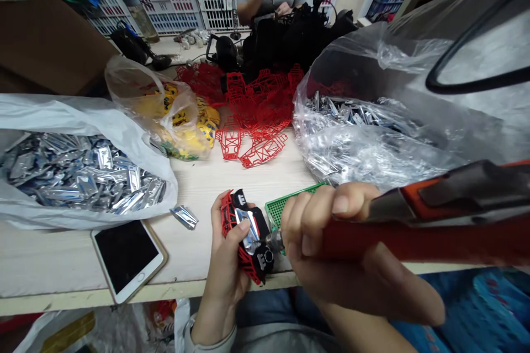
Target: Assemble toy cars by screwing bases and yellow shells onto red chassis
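A red screwdriver [414,220] was gripped in the right hand [331,242], its tip pressed to the car [248,237]. Well left of the car a phone [126,256] was laid. The car was clasped in the left hand [226,265] at the table [199,176] edge, a green tray [281,207] just right of it.

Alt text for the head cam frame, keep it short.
At a table edge, the left hand grips a red-and-black toy car chassis while the right hand holds a red power screwdriver with its tip at the car's end. Bags of silver parts sit on both sides, a pile of red frames lies behind, and a phone lies at the left.
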`<state>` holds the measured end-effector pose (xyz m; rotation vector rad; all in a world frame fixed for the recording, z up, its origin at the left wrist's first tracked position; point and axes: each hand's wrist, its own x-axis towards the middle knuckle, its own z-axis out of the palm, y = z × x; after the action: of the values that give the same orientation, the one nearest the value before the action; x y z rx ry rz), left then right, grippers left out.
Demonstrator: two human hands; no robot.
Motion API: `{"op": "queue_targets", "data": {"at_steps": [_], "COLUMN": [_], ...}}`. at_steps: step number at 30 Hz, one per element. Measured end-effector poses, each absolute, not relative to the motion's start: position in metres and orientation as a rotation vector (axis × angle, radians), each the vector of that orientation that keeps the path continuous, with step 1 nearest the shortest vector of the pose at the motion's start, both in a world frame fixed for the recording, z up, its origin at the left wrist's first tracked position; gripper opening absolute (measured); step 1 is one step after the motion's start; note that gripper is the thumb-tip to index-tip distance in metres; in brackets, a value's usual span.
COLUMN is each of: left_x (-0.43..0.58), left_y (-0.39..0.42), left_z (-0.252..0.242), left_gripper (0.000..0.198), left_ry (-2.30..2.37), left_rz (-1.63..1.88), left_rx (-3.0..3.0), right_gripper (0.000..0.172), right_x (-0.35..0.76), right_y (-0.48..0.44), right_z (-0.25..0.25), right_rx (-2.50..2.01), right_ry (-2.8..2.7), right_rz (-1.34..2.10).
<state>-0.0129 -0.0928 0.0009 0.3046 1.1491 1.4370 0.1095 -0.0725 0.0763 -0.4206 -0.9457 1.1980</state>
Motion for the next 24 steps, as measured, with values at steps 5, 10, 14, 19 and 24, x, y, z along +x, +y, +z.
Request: {"op": "queue_targets", "data": {"at_steps": [5, 10, 14, 19, 24], "left_x": [-0.011, -0.011, -0.013, -0.016, -0.024], "left_y": [-0.094, -0.094, -0.090, -0.082, -0.081], "left_z": [0.003, 0.005, 0.004, 0.003, 0.007], "left_gripper": [0.083, 0.083, 0.081, 0.074, 0.076], "left_ry": [1.129, 1.162, 1.236, 1.289, 1.279], "left_rz": [1.474, 1.488, 1.516, 1.659, 1.640], "left_rx": [0.284, 0.284, 0.318, 0.294, 0.418], "right_gripper": [0.033, 0.026, 0.025, 0.033, 0.057], "right_x": [0.104, 0.121, 0.148, 0.168, 0.175], "right_y": [-0.063, -0.051, -0.045, -0.044, -0.049], "right_z": [0.098, 0.106, 0.090, 0.072, 0.063], "right_rx": [-0.571, -0.628, -0.820, -0.989, -1.066], "right_ry": [-0.934, -1.004, -1.129, -1.330, -1.425], "right_rz": [1.186, 1.141, 0.977, 0.708, 0.581]}}
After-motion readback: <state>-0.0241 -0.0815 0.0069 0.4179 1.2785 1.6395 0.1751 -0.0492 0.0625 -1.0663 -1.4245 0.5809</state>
